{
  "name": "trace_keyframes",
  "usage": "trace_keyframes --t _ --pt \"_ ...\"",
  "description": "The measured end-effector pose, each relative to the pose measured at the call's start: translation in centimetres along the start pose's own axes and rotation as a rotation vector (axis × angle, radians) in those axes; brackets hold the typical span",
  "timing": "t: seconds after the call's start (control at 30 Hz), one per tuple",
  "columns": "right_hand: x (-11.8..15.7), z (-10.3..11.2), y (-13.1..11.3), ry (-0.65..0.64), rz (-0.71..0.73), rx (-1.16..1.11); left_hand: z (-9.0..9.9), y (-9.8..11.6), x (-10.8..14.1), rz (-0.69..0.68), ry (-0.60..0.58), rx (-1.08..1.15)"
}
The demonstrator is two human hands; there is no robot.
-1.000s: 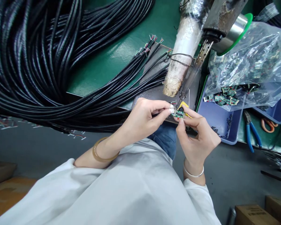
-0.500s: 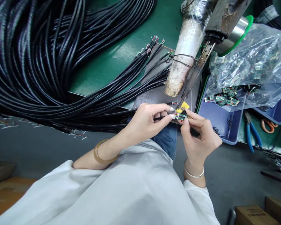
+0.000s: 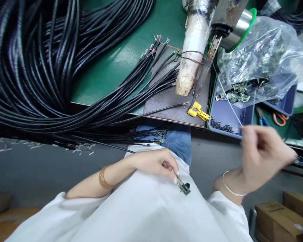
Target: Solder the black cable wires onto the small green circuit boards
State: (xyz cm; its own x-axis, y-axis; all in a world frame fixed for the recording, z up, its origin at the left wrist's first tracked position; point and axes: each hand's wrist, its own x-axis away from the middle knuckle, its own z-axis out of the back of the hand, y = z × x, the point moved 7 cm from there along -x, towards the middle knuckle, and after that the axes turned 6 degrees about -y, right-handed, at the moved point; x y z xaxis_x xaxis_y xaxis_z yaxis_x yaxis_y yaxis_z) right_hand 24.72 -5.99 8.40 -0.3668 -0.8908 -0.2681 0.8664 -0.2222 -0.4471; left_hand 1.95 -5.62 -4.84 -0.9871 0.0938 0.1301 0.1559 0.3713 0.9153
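Observation:
Low in front of the white shirt, my left hand pinches a black cable near its wired end. A small green circuit board hangs from the coloured wires there, beyond the fingertips. My right hand is closed at the right, with a thin solder wire stretched from its fingertips up toward the solder spool. A soldering iron points down at a yellow clip on the grey board. One stripped cable end lies just left of the clip.
Thick bundles of black cable cover the left of the green table. A wrapped white tube stands beside the iron. Right of it are a blue-purple tray, a plastic bag of circuit boards, pliers and orange-handled scissors.
My left hand has brought the cable and circuit board down from the iron to the shirt. My right hand has let go of the board, moved right and taken hold of the solder wire.

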Motion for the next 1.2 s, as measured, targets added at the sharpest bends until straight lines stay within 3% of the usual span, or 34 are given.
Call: trace_keyframes --t 0.1,0.17,0.33,0.43,0.47,0.5,0.63,0.73,0.77,0.9,1.03,1.2 --pt "-2.0 -3.5 2.1 -0.3 0.107 0.231 1.6 -3.1 0.6 0.032 0.163 0.309" --pt "-3.2 -4.2 4.4 -0.347 0.095 0.266 2.9 -3.3 0.8 0.012 0.304 0.378" --pt "-5.4 -4.4 8.0 -0.474 0.114 0.192 5.0 0.3 0.4 -0.113 0.528 0.4" --pt "-5.7 -5.3 8.2 -0.676 0.134 0.071 5.8 2.6 -0.2 -0.201 0.592 0.326" --pt "-5.7 -5.4 8.0 -0.69 0.126 0.035 6.0 3.1 -0.4 -0.217 0.614 0.292" --pt "-5.7 -5.2 7.8 -0.659 0.098 0.014 6.3 3.5 -0.4 -0.232 0.641 0.257" --pt "-3.9 -2.2 5.4 -0.17 -0.085 -0.11 7.2 4.7 -0.3 -0.269 0.783 0.123" --pt "-1.0 -1.7 1.6 0.058 -0.062 -0.363 7.6 5.2 0.1 -0.29 0.9 0.058" --pt "-0.2 -2.2 0.4 0.076 -0.046 -0.446 7.7 5.3 0.2 -0.298 0.937 0.034" --pt "1.4 -7.2 -3.6 -0.159 0.021 -0.615 7.7 5.5 0.6 -0.293 1.035 -0.088" --pt "1.7 -9.4 -4.3 -0.06 0.003 -0.593 7.7 5.6 0.7 -0.273 1.072 -0.173" --pt "1.9 -9.6 -4.9 -0.014 0.082 -0.52 7.8 5.6 0.7 -0.258 1.046 -0.141"
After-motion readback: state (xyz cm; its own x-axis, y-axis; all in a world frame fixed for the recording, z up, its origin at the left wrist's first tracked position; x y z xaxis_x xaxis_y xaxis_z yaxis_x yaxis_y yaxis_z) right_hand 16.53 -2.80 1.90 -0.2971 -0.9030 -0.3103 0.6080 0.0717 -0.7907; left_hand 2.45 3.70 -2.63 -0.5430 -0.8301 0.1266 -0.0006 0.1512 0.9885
